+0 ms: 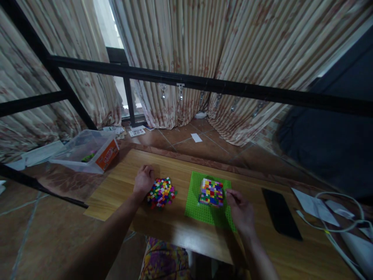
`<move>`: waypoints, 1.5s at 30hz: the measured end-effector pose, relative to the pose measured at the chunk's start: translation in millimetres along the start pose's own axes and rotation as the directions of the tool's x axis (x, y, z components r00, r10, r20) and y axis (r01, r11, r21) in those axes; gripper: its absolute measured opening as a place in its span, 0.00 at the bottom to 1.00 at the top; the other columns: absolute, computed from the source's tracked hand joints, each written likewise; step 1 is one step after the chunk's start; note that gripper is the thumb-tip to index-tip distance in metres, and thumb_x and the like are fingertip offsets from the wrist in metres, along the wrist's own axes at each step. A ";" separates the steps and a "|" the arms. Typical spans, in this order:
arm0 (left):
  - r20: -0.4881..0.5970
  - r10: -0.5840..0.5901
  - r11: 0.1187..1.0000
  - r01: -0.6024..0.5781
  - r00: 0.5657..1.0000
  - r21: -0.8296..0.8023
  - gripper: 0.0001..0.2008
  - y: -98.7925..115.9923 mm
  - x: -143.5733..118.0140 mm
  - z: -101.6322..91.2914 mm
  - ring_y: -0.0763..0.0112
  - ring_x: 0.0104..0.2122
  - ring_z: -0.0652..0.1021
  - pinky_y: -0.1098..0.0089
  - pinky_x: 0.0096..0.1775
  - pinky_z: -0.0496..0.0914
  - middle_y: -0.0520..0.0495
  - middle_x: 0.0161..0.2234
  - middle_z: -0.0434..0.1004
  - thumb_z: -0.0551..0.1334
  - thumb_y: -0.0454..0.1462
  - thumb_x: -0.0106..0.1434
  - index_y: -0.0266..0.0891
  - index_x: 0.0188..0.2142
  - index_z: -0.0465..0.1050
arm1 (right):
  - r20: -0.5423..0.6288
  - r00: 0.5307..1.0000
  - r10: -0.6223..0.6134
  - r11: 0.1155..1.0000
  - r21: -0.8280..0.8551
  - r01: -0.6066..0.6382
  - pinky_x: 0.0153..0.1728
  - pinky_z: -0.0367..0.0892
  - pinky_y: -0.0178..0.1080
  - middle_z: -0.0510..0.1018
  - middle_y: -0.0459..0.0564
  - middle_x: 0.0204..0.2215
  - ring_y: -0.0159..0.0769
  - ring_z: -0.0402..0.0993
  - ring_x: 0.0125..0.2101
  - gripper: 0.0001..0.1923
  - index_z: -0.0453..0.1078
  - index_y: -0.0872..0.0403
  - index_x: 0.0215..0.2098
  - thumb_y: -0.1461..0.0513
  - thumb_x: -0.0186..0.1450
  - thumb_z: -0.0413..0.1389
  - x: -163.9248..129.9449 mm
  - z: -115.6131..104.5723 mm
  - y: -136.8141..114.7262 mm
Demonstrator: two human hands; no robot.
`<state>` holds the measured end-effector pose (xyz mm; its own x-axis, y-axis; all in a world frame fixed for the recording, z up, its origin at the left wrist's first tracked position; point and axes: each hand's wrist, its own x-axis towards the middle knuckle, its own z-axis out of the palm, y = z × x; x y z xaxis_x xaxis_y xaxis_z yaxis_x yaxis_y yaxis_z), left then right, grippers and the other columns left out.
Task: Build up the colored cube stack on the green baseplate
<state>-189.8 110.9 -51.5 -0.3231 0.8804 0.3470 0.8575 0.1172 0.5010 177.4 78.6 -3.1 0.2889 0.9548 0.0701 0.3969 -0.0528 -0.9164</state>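
My left hand (144, 179) rests on the wooden table at the left edge of a loose pile of small multicoloured toy bricks (162, 193). Its fingers are curled in, and whatever may be inside them is hidden. On a green studded baseplate (193, 206) stands a squarish block built of many coloured bricks (211, 193). Close by the right side of that block is my right hand (241, 210), with thumb and fingers pinched together over the baseplate. Anything in that pinch is too small to make out, and I cannot tell whether the fingertips touch the block.
A clear plastic bin (84, 151) with an orange label sits left of the table (131, 161). Right of the baseplate lies a dark flat slab (282, 214), then papers (314, 206) and white cables (344, 229). A black metal bar (204, 83) crosses beyond the table, before curtains.
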 end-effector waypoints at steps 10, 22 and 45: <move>0.016 -0.022 0.999 0.021 1.000 0.024 0.11 1.0 1.7 -0.4 0.60 0.41 0.75 0.63 0.44 0.70 0.41 0.38 0.74 0.52 0.35 0.62 0.40 0.35 0.73 | 0.116 0.992 -0.041 0.998 -0.046 0.046 0.40 0.71 0.47 0.83 0.55 0.35 0.46 0.79 0.36 0.19 0.76 0.56 0.38 0.51 0.57 0.57 27.5 6.7 12.5; 0.008 0.002 1.000 -0.002 1.000 0.003 0.11 1.3 1.1 -1.1 0.60 0.41 0.75 0.63 0.44 0.70 0.42 0.38 0.74 0.51 0.35 0.62 0.39 0.35 0.73 | 0.139 0.987 0.079 0.985 0.142 -0.099 0.34 0.73 0.43 0.82 0.52 0.31 0.42 0.78 0.31 0.22 0.77 0.55 0.38 0.49 0.50 0.64 42.7 14.1 21.0; 0.014 0.005 1.000 -0.005 1.000 0.025 0.12 0.7 2.1 -0.9 0.60 0.41 0.75 0.63 0.45 0.70 0.41 0.38 0.74 0.51 0.34 0.62 0.39 0.35 0.73 | 0.345 0.911 0.225 0.791 0.481 -0.377 0.26 0.70 0.35 0.82 0.47 0.29 0.34 0.75 0.26 0.24 0.79 0.52 0.35 0.50 0.44 0.71 25.8 22.3 14.5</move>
<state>-190.2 112.5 -49.7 -0.3131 0.8876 0.3380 0.8691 0.1242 0.4788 171.2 109.0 -23.4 0.0521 0.9593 -0.2777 -0.2144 -0.2609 -0.9413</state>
